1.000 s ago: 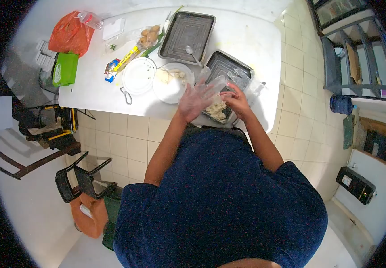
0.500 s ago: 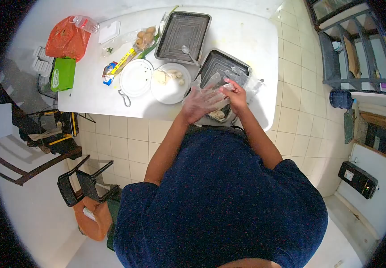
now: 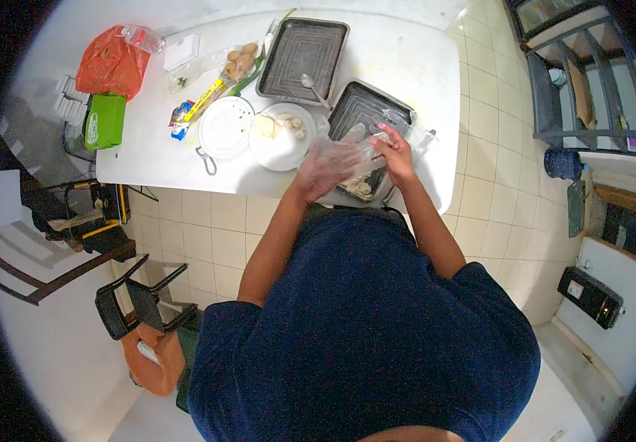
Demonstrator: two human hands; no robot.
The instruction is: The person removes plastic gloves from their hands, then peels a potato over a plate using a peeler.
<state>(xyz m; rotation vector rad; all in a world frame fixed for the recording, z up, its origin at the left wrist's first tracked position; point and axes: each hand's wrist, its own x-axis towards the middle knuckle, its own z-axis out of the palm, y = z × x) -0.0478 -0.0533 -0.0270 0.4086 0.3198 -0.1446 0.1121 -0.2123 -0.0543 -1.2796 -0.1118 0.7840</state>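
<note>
A clear plastic glove (image 3: 358,155) is hanging around the left hand (image 3: 319,174) above the near part of the desk (image 3: 425,70), and its loose film is partly overlapping the view of the right-hand black tray (image 3: 362,99). The left fingers are stretching out, apparently inside the film, and are not closing on anything. The right hand (image 3: 399,156) is pinching the glove's right side between thumb and fingers, though blur is hiding the exact contact. Pale shredded food (image 3: 358,189) is lying in the tray's near end; a white plate (image 3: 270,156) is sitting to the left.

The glove is looking very light, limp and thin, so it is probably offering no stiffness, clinging to skin and risking a tear under a hard pull. Its slick film is likely calling for a gentle pinch on a loose fold or the cuff.
</note>
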